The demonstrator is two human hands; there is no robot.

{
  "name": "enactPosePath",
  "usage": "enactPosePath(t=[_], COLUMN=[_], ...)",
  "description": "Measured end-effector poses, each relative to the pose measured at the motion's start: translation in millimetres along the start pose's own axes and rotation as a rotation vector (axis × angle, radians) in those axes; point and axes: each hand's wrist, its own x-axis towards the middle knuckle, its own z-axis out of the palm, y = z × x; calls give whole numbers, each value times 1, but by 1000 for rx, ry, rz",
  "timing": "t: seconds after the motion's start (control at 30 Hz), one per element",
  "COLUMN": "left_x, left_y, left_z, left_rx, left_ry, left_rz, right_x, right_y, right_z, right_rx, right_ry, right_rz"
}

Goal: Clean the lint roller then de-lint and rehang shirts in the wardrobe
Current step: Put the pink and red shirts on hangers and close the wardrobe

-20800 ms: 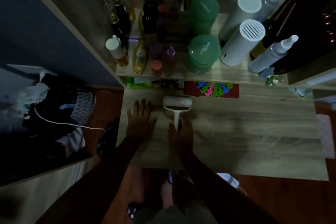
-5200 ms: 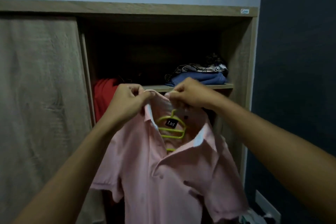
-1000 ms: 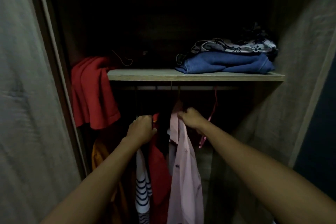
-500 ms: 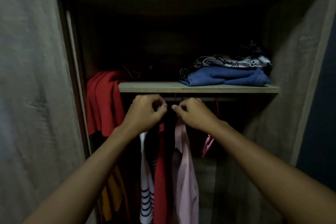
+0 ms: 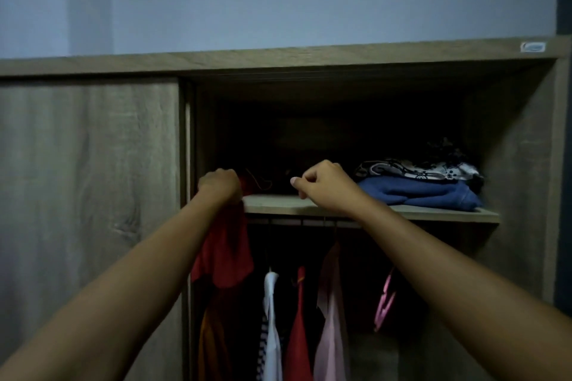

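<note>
The wardrobe (image 5: 510,164) is standing open at its right half. The red garment (image 5: 226,254) is draping off the left end of the shelf (image 5: 278,204). The pink shirt (image 5: 331,318) is hanging from the rail (image 5: 309,222) below, clear of both hands. The left hand (image 5: 219,185) is clamping curled fingers on the red garment. The right hand (image 5: 325,184) is hovering at the shelf edge, fingers curled together, holding nothing.

A folded blue garment (image 5: 418,195) lies under patterned cloth (image 5: 414,168); a pink hanger (image 5: 385,303) hangs below.
</note>
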Motion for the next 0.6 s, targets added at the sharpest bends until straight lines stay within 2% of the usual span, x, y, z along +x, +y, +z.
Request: enactPosePath(t=[0.1,0.23,0.37,0.5,0.6], left_x=[-16,-52,-100,-146,-164], left_y=[-1,-4,0,12,19], left_z=[4,6,10,11,7], left_rx=[-71,-161,-187,-166,-192], left_ry=[108,167,173,184,234], left_rz=[40,116,388,615,690], right_x=[0,-2,12,27,33], right_y=[1,-4,-10,-22,-30], right_z=[11,26,41,34,35], right_rx=[25,58,77,167,-34], right_ry=[-21,-29,33,-52,-173], right_rz=[62,106,250,469,446])
